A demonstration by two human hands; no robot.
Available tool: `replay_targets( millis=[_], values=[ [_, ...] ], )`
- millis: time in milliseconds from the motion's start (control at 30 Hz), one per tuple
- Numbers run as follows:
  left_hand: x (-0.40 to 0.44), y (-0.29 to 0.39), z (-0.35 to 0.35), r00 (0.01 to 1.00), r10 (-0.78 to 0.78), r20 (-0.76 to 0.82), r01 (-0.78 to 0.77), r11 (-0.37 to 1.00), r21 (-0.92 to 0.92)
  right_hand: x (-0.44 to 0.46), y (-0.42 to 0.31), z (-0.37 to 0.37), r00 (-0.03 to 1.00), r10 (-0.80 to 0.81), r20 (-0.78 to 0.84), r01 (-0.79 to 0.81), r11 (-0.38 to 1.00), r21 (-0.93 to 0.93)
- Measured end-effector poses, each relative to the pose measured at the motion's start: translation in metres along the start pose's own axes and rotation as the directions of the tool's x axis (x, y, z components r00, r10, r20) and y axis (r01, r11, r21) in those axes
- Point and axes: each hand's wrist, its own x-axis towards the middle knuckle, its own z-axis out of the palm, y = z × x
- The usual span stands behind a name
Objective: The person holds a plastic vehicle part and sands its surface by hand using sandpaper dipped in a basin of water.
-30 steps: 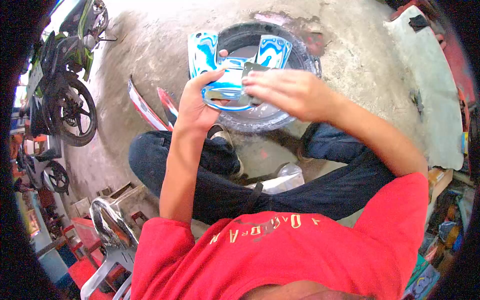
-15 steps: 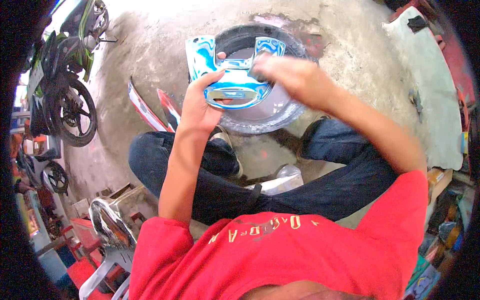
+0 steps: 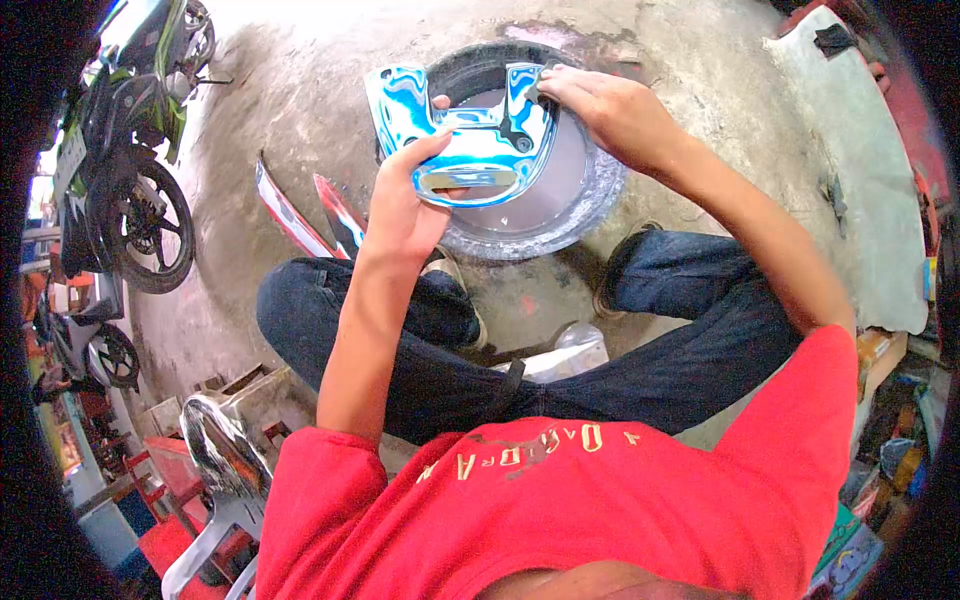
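Observation:
A glossy blue-and-white motorcycle body panel [image 3: 470, 160], U-shaped with two prongs and an oval cutout, is held over a round black basin [image 3: 600, 200] that looks like a cut tyre with cloudy grey water in it. My left hand [image 3: 412, 200] is closed on the panel's left side, thumb on top and fingers underneath. At the tip of the right prong is my right hand [image 3: 605, 110], fingers pressed together on a small dark grey piece [image 3: 537, 88] that looks like sandpaper. Most of that piece is hidden under the fingers.
Red-and-white panels [image 3: 290, 215] lie on the concrete floor left of the basin. A black-and-green motorcycle [image 3: 125, 190] stands at the far left. A chair [image 3: 225, 510] is at lower left, a pale board [image 3: 860, 180] at right. A white container [image 3: 565, 360] sits between my legs.
My right hand has moved up and outward from the panel's middle to the right prong's tip, uncovering a dark hole. My left hand keeps its hold; the panel has shifted slightly.

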Motion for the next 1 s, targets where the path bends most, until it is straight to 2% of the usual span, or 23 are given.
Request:
replay_targets(
  millis=[100,133,233,267,400,433,500,533,567,633,700,767,800,833,867,900,967,1000],
  values=[
    [0.004,-0.002,0.0,0.999,0.01,-0.031,-0.01,1.0,0.011,-0.004,-0.043,0.008,0.948,-0.261,-0.183,0.278,0.958,0.069],
    [0.002,-0.001,0.0,1.0,0.016,-0.011,-0.016,1.0,-0.007,-0.004,-0.06,-0.001,0.933,-0.33,-0.143,0.339,0.94,0.044],
    [0.0,0.0,-0.002,1.0,0.01,0.028,-0.009,1.0,-0.019,0.0,-0.016,0.003,0.979,-0.176,-0.099,0.187,0.976,0.111],
    [0.001,0.0,-0.007,1.0,0.003,0.028,-0.002,1.0,-0.005,0.0,-0.005,-0.001,1.0,-0.012,-0.002,0.012,0.997,0.08],
    [0.001,-0.001,0.006,0.998,0.031,-0.046,-0.03,0.999,0.016,-0.006,-0.043,0.007,0.948,-0.283,-0.147,0.297,0.95,0.09],
    [0.0,-0.001,0.006,0.999,0.026,-0.035,-0.025,1.0,0.013,-0.005,-0.054,0.0,0.942,-0.321,-0.1,0.329,0.941,0.08],
    [-0.002,-0.001,0.005,1.0,0.022,-0.012,-0.021,1.0,0.002,-0.004,-0.028,0.007,0.963,-0.237,-0.125,0.254,0.956,0.144],
    [-0.003,-0.001,0.005,0.999,0.015,-0.03,-0.015,1.0,0.002,0.001,-0.021,0.0,0.997,-0.049,-0.062,0.058,0.984,0.167],
    [-0.003,-0.001,0.005,0.999,0.01,-0.047,-0.01,1.0,-0.001,0.003,-0.02,0.001,0.983,0.183,0.033,-0.185,0.947,0.264],
    [0.001,-0.002,0.006,0.999,0.023,-0.035,-0.023,1.0,-0.008,0.001,-0.037,0.001,0.985,-0.092,-0.146,0.12,0.972,0.201],
    [0.001,-0.001,0.004,0.999,0.042,0.008,-0.042,0.999,-0.005,-0.002,-0.06,-0.004,0.954,-0.274,-0.122,0.289,0.949,0.128],
    [-0.001,0.0,0.005,1.0,0.024,-0.013,-0.024,1.0,0.002,0.001,-0.033,-0.001,0.924,-0.34,-0.173,0.361,0.926,0.107],
    [-0.003,0.002,0.006,1.0,0.014,-0.015,-0.014,1.0,0.009,0.001,-0.017,0.002,0.963,-0.224,-0.146,0.236,0.969,0.07],
    [-0.004,0.003,0.007,1.0,0.004,-0.014,-0.004,1.0,0.015,0.002,-0.004,0.0,0.997,-0.011,-0.075,0.018,0.995,0.103],
    [-0.002,0.0,0.008,0.997,0.015,-0.074,-0.014,1.0,0.016,-0.002,-0.004,0.002,0.997,-0.019,-0.079,0.027,0.994,0.109],
    [0.0,0.002,0.009,0.999,0.012,-0.053,-0.011,1.0,0.009,-0.004,-0.004,0.003,0.996,-0.028,-0.086,0.037,0.993,0.108],
    [-0.001,0.003,0.009,1.0,0.009,-0.021,-0.01,1.0,-0.014,-0.002,-0.043,-0.005,0.965,-0.231,-0.127,0.251,0.952,0.176],
    [-0.002,0.003,0.013,0.999,0.027,-0.03,-0.028,1.0,-0.014,-0.006,-0.056,-0.007,0.953,-0.296,-0.07,0.303,0.943,0.136]
  ],
)
